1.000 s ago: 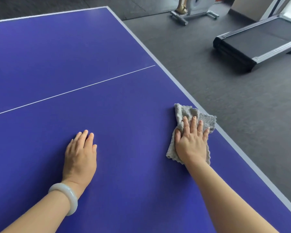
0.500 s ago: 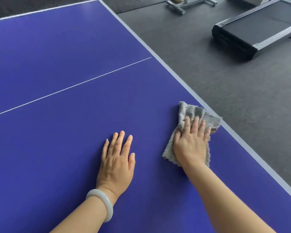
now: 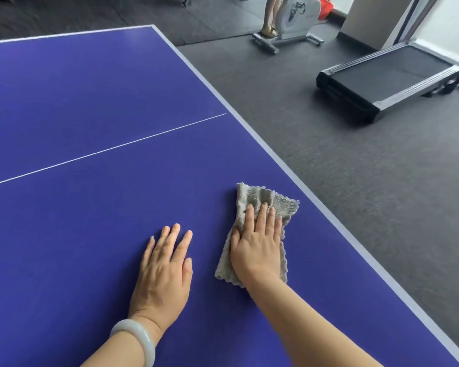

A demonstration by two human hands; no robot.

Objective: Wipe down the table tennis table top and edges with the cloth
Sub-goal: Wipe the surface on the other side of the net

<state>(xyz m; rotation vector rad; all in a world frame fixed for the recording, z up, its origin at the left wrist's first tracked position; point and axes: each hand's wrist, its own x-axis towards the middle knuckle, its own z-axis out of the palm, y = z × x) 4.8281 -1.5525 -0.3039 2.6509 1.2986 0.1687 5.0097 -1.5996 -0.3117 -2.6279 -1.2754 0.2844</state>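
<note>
Cloth (image 3: 265, 205) lies rumpled under my right hand (image 3: 257, 250), at about 4 o'clock on the blue surface (image 3: 90, 102). It is near the pale edge strip (image 3: 275, 154) that runs past at the cloth's 3 o'clock, but does not touch it. My right fingers are straight and slightly spread. They press down on the cloth rather than grip it, and its far end sticks out at 12 o'clock beyond my fingertips.

My left hand (image 3: 164, 268) lies just beside the cloth at its 9 o'clock. It is palm down on bare blue, fingers straight and holding nothing, with a pale bracelet (image 3: 141, 337) on the wrist.

To wipe well, I think I should smooth the bunched end flat so that more fabric meets the surface. Then I would lean even weight through the palm and make overlapping passes. A stroke toward 3 o'clock should run right across the strip, and there I would curl my fingers to fold the cloth over the lip. The braced left hand may leave prints, so I would plant it only where I have yet to wipe.

The stretch beyond the white line (image 3: 104, 151), at 11 o'clock, needs a longer reach. I cannot tell by looking which areas are already clean.

Grey floor (image 3: 355, 181) lies beyond the edge, with a treadmill (image 3: 382, 78) at 1 o'clock.
</note>
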